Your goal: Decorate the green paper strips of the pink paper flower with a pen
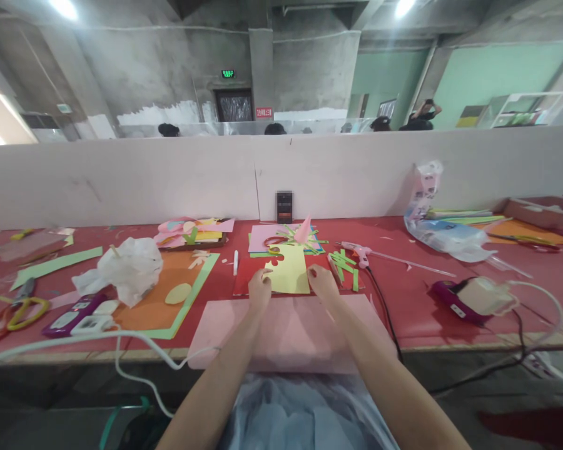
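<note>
A pale yellow sheet of paper point(291, 278) lies in front of me over a red sheet point(246, 275), its upper left edge cut into curves. My left hand point(261, 286) pinches the sheet at its left edge. At the right edge, my right hand point(323, 282) has its fingers curled closed against the paper; the fingertips are partly hidden. Just beyond the sheet are scissors point(274, 241) with a red handle and a pink paper cone point(303, 231) on green strips. Right of my right hand lie more green paper strips point(355, 279).
A pink glue gun point(362, 253) with its black cord lies to the right. Purple power strips point(75, 315) point(457, 303) sit on both sides. Orange paper point(157, 287), crumpled white plastic point(130, 269) and large scissors point(25, 306) are at left. A white partition point(169, 181) stands behind.
</note>
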Tool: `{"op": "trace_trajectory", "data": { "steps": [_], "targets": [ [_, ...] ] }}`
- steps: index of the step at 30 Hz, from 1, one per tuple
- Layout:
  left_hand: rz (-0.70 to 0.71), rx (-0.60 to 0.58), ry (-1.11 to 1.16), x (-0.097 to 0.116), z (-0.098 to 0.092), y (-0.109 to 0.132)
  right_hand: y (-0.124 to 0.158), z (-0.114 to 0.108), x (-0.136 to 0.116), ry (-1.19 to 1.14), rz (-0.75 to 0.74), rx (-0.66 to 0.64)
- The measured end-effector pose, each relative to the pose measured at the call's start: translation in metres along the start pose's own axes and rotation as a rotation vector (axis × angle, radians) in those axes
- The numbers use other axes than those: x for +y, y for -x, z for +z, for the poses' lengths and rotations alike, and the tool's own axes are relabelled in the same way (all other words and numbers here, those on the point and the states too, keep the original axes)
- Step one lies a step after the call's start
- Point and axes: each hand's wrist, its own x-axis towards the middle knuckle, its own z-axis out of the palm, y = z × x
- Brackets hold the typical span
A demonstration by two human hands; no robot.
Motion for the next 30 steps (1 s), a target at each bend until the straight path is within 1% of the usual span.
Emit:
{"op": "trace_trajectory", "data": {
  "steps": [2, 4, 11, 14, 18, 20, 23, 26, 30],
  "targets": [
    [0.000, -0.021, 0.007, -0.001, 0.001, 0.001, 0.001, 0.008, -0.006, -0.024, 0.049, 0.074],
    [0.012, -0.027, 0.023, -0.001, 0.001, 0.001, 0.002, 0.010, -0.009, -0.075, 0.062, 0.112],
    [0.093, 0.046, 0.134, 0.003, -0.005, -0.003, -0.002, -0.007, 0.000, -0.352, 0.124, 0.154],
    [0.112, 0.059, 0.193, 0.005, -0.006, -0.005, -0.004, -0.009, -0.003, -0.465, 0.133, 0.111],
    [0.117, 0.056, 0.279, 0.007, -0.002, -0.006, -0.003, -0.006, -0.008, -0.599, 0.087, -0.039],
    [0.108, 0.051, 0.322, 0.007, 0.000, -0.007, -0.003, -0.004, -0.008, -0.638, 0.068, -0.080],
    [0.070, 0.039, 0.357, 0.006, 0.000, -0.008, -0.006, -0.003, -0.004, -0.680, 0.063, -0.088],
    [0.017, 0.032, 0.343, 0.004, -0.001, -0.009, -0.009, -0.003, 0.001, -0.696, 0.067, -0.091],
    [-0.045, 0.025, 0.318, 0.005, -0.002, -0.009, -0.010, -0.003, 0.004, -0.687, 0.094, -0.061]
  ]
}}
